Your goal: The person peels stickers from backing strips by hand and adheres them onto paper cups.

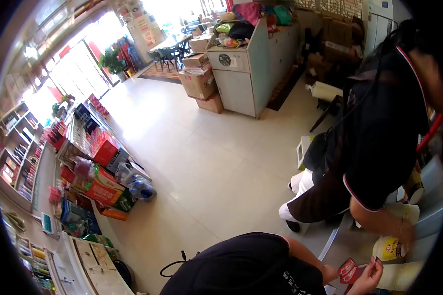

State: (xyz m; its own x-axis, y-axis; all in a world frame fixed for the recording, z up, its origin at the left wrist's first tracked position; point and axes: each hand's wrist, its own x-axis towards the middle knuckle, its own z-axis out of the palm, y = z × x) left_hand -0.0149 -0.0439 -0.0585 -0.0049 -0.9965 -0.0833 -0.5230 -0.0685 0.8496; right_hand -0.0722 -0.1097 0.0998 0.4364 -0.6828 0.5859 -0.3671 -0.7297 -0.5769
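Observation:
At the lower right my right hand (370, 279) is closed, its fingertips pinching a small dark-red edge. A red printed card or packet (348, 271) with pale lettering lies just left of these fingers. My left arm (307, 256) reaches from a black sleeve towards the red packet; the fingers of my left hand are hidden. Just beyond my right hand is a yellow-and-white paper cup (389, 249), with a co-worker's blurred hand (405, 237) at its far side. A pale stack of what look like cups (399, 276) lies beside my right hand.
A co-worker in a black shirt (384, 132) bends over the counter close by. Cardboard boxes (199, 82) stand against a pale cabinet (231, 88) at the back. Bright cartons (108, 187) and bottles crowd the left, beside shelves (19, 152). A tiled floor (197, 167) lies between.

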